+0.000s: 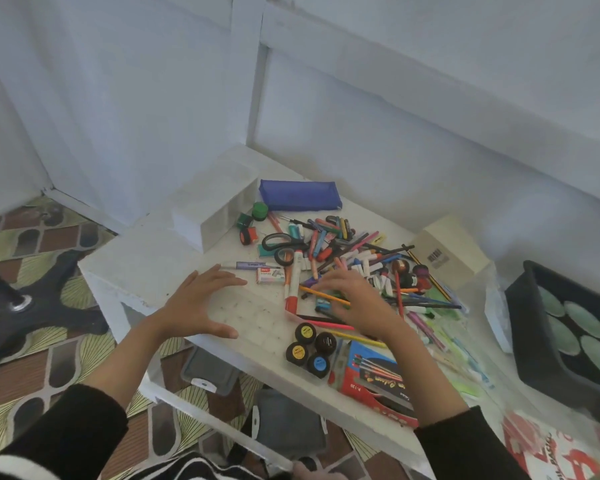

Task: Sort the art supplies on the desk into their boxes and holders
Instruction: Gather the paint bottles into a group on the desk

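Note:
A heap of pens, markers and pencils (354,258) covers the middle of the white desk (146,268). My left hand (198,303) hovers with spread fingers over a clear compartment box (257,317), holding nothing. My right hand (354,299) reaches into the near edge of the heap, fingers spread over an orange pencil (312,292); whether it grips anything is unclear. Several small black paint pots (310,348) stand near the front edge beside a red paint-brush pack (374,382). Black scissors (279,241) and a red-capped glue stick (294,282) lie by the heap.
A clear plastic box (215,206) and a blue pencil pouch (298,195) sit at the back. A cream carton (447,251) stands right of the heap. A black tray (534,327) with green discs is at far right. A chair base (32,299) is on the floor at left.

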{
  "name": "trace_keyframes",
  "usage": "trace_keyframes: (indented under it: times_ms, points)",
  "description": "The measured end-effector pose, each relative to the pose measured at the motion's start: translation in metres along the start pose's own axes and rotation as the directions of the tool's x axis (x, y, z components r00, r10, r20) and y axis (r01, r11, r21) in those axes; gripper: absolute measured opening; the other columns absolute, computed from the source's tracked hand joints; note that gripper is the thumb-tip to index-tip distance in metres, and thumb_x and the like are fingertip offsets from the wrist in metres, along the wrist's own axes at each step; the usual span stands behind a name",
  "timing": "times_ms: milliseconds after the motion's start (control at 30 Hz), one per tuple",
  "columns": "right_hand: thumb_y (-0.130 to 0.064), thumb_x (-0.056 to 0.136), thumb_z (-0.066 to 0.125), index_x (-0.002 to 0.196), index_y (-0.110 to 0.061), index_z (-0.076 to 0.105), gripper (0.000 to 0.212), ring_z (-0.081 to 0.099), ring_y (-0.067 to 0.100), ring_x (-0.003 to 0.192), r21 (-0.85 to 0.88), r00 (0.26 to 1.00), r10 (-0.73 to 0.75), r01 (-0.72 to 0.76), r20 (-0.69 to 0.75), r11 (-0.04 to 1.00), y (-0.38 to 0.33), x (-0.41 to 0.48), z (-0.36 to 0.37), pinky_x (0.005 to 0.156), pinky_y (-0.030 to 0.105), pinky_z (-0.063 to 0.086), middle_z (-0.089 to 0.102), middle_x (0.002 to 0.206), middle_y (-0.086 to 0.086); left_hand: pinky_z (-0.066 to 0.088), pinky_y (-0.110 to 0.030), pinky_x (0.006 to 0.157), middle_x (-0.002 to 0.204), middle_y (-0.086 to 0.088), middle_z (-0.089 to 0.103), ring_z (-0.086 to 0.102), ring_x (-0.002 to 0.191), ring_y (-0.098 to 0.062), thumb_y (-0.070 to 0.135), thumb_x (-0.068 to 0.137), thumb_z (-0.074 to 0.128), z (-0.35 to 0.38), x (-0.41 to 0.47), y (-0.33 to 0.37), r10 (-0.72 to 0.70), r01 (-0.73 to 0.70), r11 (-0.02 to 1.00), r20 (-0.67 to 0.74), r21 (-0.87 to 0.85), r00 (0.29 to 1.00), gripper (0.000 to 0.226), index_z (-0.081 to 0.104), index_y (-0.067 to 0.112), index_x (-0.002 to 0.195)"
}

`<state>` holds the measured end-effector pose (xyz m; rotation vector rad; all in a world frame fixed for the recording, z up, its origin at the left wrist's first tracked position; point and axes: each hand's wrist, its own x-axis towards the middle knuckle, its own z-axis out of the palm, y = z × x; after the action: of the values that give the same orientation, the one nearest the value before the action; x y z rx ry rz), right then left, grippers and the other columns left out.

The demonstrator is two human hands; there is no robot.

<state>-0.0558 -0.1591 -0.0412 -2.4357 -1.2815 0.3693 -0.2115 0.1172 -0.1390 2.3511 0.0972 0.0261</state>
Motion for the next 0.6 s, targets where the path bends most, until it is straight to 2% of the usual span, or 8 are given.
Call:
trace_keyframes:
  times_ms: [67, 100, 167, 233, 300, 400, 500, 600]
  points:
    - [-0.003, 0.083, 0.057, 0.125, -0.022, 0.056, 0.047, 0.042, 0.02, 0.122, -0.029, 0.971, 0.131, -0.139, -0.202, 0.99, 0.019, 0.003, -0.008, 0.106, 0.034, 0.033, 0.053, 0.127, -0.001, -0.006, -0.034, 0.116, 0.142, 0.03, 0.024, 0.002, 0.142, 0.002, 0.09, 0.046, 0.058, 0.001, 0.0, -0.002, 0.003, -0.003, 1.0, -0.003, 0.001, 1.0, 0.087, 0.037, 0.058, 0.124]
    - [-0.003, 0.083, 0.057, 0.129, -0.02, 0.052, 0.049, 0.04, 0.024, 0.125, -0.044, 0.939, 0.235, -0.254, -0.251, 0.966, 0.031, 0.005, -0.012, 0.105, 0.037, 0.034, 0.05, 0.131, 0.004, -0.006, -0.033, 0.116, 0.143, 0.03, 0.024, 0.002, 0.142, 0.003, 0.09, 0.046, 0.059, 0.001, 0.0, -0.002, 0.004, -0.004, 1.0, -0.004, 0.0, 1.0, 0.087, 0.037, 0.058, 0.124]
    - [-0.007, 0.082, 0.057, 0.137, -0.017, 0.041, 0.058, 0.036, 0.033, 0.127, -0.066, 0.861, 0.46, -0.483, -0.215, 0.873, 0.053, 0.011, -0.015, 0.103, 0.043, 0.035, 0.043, 0.137, 0.013, -0.006, -0.032, 0.115, 0.143, 0.03, 0.024, 0.002, 0.143, 0.003, 0.089, 0.046, 0.06, 0.001, 0.0, -0.003, 0.006, -0.006, 1.0, -0.008, -0.002, 1.0, 0.087, 0.038, 0.058, 0.125]
    - [-0.015, 0.082, 0.063, 0.139, -0.016, 0.038, 0.062, 0.038, 0.037, 0.126, -0.083, 0.81, 0.577, -0.585, -0.103, 0.807, 0.069, 0.014, -0.013, 0.102, 0.044, 0.037, 0.039, 0.139, 0.017, -0.006, -0.032, 0.116, 0.143, 0.03, 0.024, 0.002, 0.143, 0.003, 0.089, 0.046, 0.06, 0.001, 0.0, -0.002, 0.008, -0.008, 1.0, -0.01, -0.001, 1.0, 0.087, 0.037, 0.058, 0.125]
    - [-0.02, 0.082, 0.067, 0.134, -0.017, 0.047, 0.056, 0.041, 0.036, 0.124, -0.091, 0.82, 0.569, -0.572, -0.058, 0.815, 0.077, 0.015, -0.007, 0.101, 0.042, 0.038, 0.042, 0.137, 0.016, -0.006, -0.033, 0.116, 0.142, 0.031, 0.025, 0.003, 0.142, 0.004, 0.089, 0.046, 0.06, 0.001, 0.0, -0.001, 0.012, -0.012, 1.0, -0.019, -0.001, 1.0, 0.087, 0.037, 0.058, 0.124]
    - [-0.013, 0.083, 0.066, 0.12, -0.02, 0.058, 0.039, 0.047, 0.032, 0.117, -0.088, 0.836, 0.522, -0.54, -0.167, 0.837, 0.076, 0.012, 0.0, 0.092, 0.039, 0.042, 0.05, 0.126, 0.013, -0.004, -0.034, 0.117, 0.14, 0.031, 0.027, 0.006, 0.142, 0.002, 0.09, 0.046, 0.058, 0.001, -0.001, 0.0, 0.017, -0.017, 1.0, -0.037, 0.001, 0.999, 0.087, 0.038, 0.056, 0.124]
    - [-0.011, 0.081, 0.067, 0.115, -0.018, 0.059, 0.035, 0.052, 0.028, 0.108, -0.118, 0.82, 0.507, -0.549, -0.266, 0.827, 0.067, 0.004, 0.002, 0.084, 0.038, 0.046, 0.054, 0.119, 0.01, -0.002, -0.036, 0.117, 0.141, 0.029, 0.028, 0.006, 0.143, 0.001, 0.093, 0.043, 0.054, 0.002, -0.001, 0.0, 0.015, -0.015, 1.0, -0.04, 0.009, 0.999, 0.089, 0.038, 0.056, 0.123]
    - [-0.016, 0.077, 0.071, 0.106, -0.013, 0.054, 0.034, 0.055, 0.024, 0.094, -0.027, 0.782, 0.477, -0.531, -0.402, 0.847, 0.048, -0.004, 0.0, 0.07, 0.031, 0.043, 0.056, 0.108, 0.006, 0.0, -0.038, 0.117, 0.144, 0.024, 0.029, 0.007, 0.143, 0.0, 0.096, 0.042, 0.049, 0.002, -0.001, 0.001, 0.018, -0.016, 0.999, -0.052, 0.03, 0.999, 0.094, 0.038, 0.053, 0.126]
